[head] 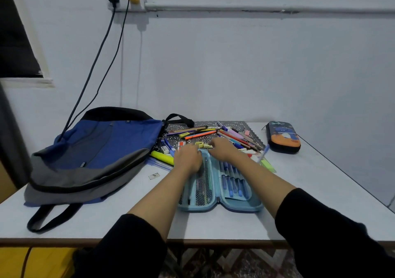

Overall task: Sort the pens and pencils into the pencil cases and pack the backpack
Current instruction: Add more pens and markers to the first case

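Light-blue zip pencil case [233,194] lies open flat, handy for loading. Left hand [188,158] sits on its mesh side, right hand [222,149] by the loose pen pile [201,135]; can't tell either's grip.

Head-worn view, forward-down, seemingly near table [213,224].

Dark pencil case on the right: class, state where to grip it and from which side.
Grip the dark pencil case across its middle, from above, likely with the right hand, the nearer one. It lies flat and closed, apart from the pens, so fingers should fit down both long sides.
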